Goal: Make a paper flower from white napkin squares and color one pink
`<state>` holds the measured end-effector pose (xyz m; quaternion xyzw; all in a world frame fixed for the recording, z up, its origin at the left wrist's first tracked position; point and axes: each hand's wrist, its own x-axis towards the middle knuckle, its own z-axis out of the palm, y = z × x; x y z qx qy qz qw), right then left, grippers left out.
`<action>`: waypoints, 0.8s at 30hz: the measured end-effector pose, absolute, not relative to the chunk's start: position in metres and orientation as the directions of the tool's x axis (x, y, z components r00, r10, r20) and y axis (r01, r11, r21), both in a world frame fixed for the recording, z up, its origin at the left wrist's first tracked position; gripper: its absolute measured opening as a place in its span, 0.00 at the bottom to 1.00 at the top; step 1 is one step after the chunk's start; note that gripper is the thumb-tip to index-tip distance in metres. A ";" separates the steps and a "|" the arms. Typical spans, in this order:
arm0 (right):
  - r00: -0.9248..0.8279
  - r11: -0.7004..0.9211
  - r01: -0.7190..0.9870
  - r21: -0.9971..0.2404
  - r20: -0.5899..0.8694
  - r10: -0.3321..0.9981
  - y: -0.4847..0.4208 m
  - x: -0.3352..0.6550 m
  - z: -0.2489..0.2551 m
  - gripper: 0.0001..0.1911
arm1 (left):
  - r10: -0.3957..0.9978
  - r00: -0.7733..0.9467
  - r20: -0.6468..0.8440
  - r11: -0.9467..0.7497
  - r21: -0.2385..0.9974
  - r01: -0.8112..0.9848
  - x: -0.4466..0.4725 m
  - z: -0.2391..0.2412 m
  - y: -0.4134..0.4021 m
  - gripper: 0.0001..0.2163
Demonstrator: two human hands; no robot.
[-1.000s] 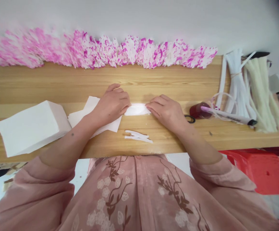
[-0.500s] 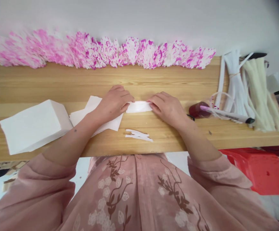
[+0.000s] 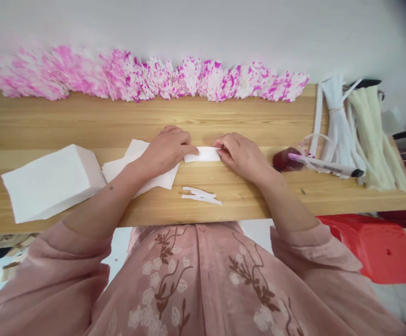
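Note:
A narrow folded strip of white tissue paper (image 3: 203, 154) lies crosswise on the table between my hands. My left hand (image 3: 172, 145) pinches its left end, the thumb resting on top of the paper. At the right end my right hand (image 3: 237, 151) grips the strip between thumb and curled fingers. Loose white tissue sheets (image 3: 164, 179) lie partly under my left forearm. Closer to me are several short white strips (image 3: 201, 196) in a small heap.
A thick stack of white tissue (image 3: 45, 184) sits at left. Pink-and-white ruffled paper (image 3: 185, 79) lines the wall. At right are a dark red jar (image 3: 286, 159), a marker-like pen (image 3: 328, 165), tied white strips (image 3: 336, 112) and cream bundles (image 3: 368, 121). A red stool (image 3: 381, 249) stands below the table.
My left thumb has slid right along the top of the folded tissue strip. The right fingers have shifted slightly at its other end. The view has moved a little.

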<state>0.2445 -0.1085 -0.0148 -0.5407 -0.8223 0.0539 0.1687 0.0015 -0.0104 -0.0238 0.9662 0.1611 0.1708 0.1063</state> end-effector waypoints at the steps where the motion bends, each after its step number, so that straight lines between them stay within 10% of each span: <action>1: -0.358 0.412 0.866 -0.283 0.223 0.907 -0.108 0.245 -0.015 0.11 | 0.367 0.882 0.294 -0.915 0.285 0.286 0.002 -0.024 -0.011 0.11; 24: -0.369 0.431 0.848 -0.309 0.238 0.898 -0.108 0.245 -0.016 0.13 | 0.432 0.872 0.232 -0.885 0.296 0.360 0.017 -0.010 -0.020 0.10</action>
